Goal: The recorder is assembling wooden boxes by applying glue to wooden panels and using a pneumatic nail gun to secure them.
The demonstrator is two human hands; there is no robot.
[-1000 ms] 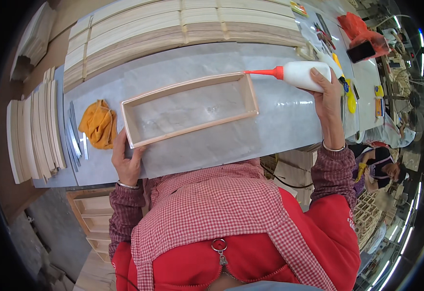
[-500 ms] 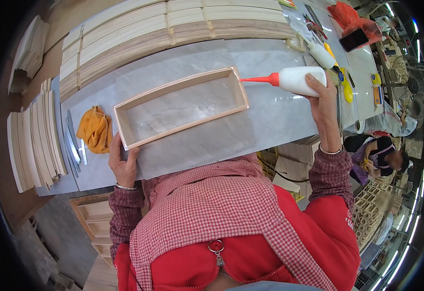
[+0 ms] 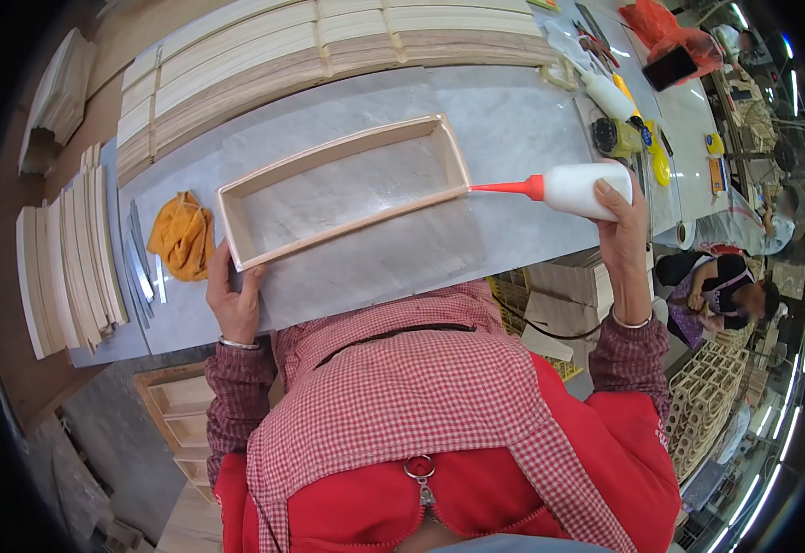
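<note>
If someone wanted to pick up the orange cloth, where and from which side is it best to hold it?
Pinch the raised, crumpled middle of the orange cloth, coming from above. It lies bunched on the grey table, so its folds stand up and give something to grip. The wooden frame and the left hand sit close on its right, so the side approach is probably tighter.

— What's that frame under your left hand made of?
— Pale bare wood, planed smooth, matt. It sits on a grey worktop with a soft sheen, like polished stone.
— And the bottle in your right hand?
— White plastic, slightly glossy, with a smooth red plastic nozzle. The orange rag beside you is crumpled, matt cloth
</note>
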